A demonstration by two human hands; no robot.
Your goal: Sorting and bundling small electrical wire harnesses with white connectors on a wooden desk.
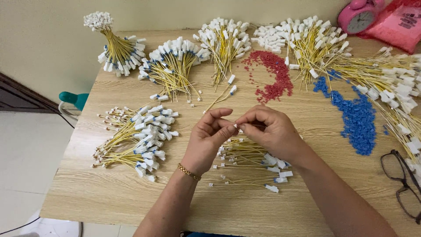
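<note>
We are pinching a tiny white connector tip [235, 125] between both hands above the pale wood-grain tabletop [131, 193]; the left hand [209, 138] and right hand [268, 131] are each closing a fingertip grip on it. Just beneath, thin yellow wires [250, 164] with blocky white plastic ends are lying loose. Grainy heaps of red beads [276, 74] and blue beads [357, 120] are spreading beyond, with dark-framed glasses [401, 182] at the right edge.

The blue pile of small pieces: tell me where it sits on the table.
In the head view, the blue pile lies right of the right hand, between the red pile and the eyeglasses.
</note>
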